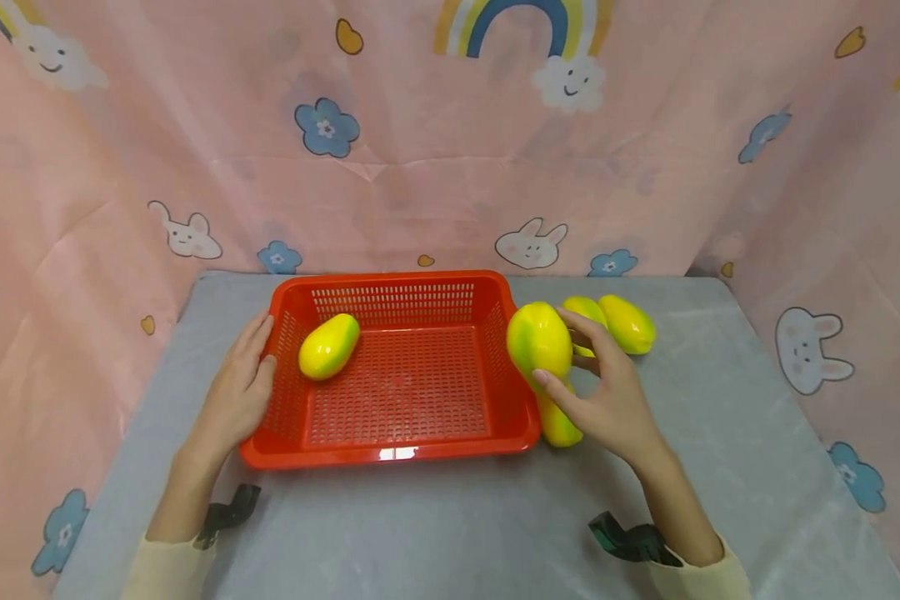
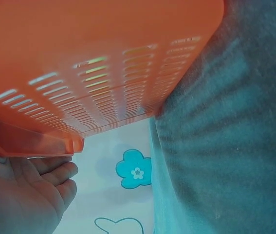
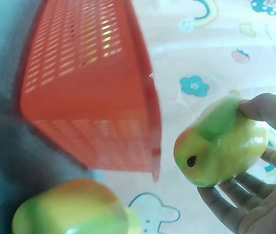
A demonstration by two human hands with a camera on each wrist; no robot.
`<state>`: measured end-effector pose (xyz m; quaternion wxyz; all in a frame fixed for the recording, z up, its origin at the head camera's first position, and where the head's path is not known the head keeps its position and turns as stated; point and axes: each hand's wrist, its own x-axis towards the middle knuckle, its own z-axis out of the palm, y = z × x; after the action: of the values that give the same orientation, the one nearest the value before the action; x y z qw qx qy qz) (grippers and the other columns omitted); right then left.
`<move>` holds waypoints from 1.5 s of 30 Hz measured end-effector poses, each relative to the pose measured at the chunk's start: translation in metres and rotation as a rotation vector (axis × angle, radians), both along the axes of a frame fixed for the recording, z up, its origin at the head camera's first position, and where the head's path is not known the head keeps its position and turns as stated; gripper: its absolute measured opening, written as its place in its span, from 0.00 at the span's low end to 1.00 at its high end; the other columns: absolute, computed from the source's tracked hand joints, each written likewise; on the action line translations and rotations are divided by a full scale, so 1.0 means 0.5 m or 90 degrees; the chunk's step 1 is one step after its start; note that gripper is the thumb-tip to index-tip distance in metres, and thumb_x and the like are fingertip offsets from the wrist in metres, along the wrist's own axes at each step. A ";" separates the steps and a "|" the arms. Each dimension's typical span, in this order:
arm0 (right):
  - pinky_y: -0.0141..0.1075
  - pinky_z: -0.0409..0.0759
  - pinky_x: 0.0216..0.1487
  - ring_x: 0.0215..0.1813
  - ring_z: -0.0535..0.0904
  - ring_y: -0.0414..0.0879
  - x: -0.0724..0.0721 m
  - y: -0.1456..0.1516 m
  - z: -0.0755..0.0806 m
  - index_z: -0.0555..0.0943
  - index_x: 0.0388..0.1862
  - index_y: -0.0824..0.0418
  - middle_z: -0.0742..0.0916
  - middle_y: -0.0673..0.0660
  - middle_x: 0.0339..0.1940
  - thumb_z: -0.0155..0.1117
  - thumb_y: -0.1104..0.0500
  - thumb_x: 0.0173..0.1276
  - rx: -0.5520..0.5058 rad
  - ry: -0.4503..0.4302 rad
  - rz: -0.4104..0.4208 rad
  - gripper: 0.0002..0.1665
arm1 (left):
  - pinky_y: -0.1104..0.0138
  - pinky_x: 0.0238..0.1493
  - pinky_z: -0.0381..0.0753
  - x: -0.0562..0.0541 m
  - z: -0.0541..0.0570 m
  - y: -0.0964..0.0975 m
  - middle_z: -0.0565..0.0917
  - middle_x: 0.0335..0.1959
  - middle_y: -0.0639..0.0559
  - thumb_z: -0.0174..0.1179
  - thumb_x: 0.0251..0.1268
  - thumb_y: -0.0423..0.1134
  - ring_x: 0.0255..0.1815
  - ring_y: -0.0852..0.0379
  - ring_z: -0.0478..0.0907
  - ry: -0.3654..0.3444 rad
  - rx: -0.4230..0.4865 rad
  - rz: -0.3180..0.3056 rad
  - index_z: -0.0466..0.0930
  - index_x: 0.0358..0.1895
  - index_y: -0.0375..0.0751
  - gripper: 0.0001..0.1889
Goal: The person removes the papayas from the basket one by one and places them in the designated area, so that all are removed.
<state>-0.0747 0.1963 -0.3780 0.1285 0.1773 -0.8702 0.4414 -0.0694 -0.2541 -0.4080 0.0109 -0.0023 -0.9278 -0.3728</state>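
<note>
My right hand [image 1: 607, 392] holds a yellow-green mango [image 1: 540, 340] between thumb and fingers, just above the right rim of a red plastic basket [image 1: 397, 454]. The right wrist view shows the held mango [image 3: 220, 144] raised beyond the basket's rim, its dark stem spot facing the camera. My left hand [image 1: 236, 387] rests against the basket's left rim, with fairly straight fingers. In the left wrist view, its fingers [image 2: 62, 175] lie just under the rim. Inside the basket, another mango [image 1: 330, 347] lies near the left wall.
On the grey tabletop [image 1: 450, 533], a mango [image 1: 559, 423] sits against the basket's right side, partly hidden below the held one. Two more mangoes, one [image 1: 626, 323] farther right and one [image 1: 585, 310] partly behind my right hand, lie behind it. A pink patterned cloth [image 1: 420, 192] hangs behind the table.
</note>
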 end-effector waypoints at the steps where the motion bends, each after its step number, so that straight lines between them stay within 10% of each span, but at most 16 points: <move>1: 0.16 0.76 0.59 0.65 0.78 0.36 0.002 0.004 -0.003 0.70 0.79 0.56 0.81 0.56 0.73 0.78 0.64 0.62 0.000 -0.001 -0.005 0.46 | 0.25 0.76 0.60 0.000 0.001 0.000 0.48 0.90 0.40 0.40 0.85 0.38 0.87 0.30 0.50 0.001 0.000 -0.001 0.46 0.87 0.39 0.33; 45: 0.13 0.72 0.50 0.58 0.73 0.28 0.039 0.152 -0.119 0.69 0.81 0.54 0.79 0.62 0.75 0.74 0.57 0.70 0.050 -0.107 -0.141 0.42 | 0.25 0.75 0.60 0.001 -0.003 -0.005 0.47 0.90 0.44 0.40 0.85 0.40 0.87 0.31 0.50 0.000 0.005 -0.002 0.47 0.88 0.43 0.33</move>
<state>-0.0550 0.2725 -0.4375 0.0963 0.0475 -0.9088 0.4032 -0.0691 -0.2565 -0.4093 0.0105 -0.0036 -0.9264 -0.3764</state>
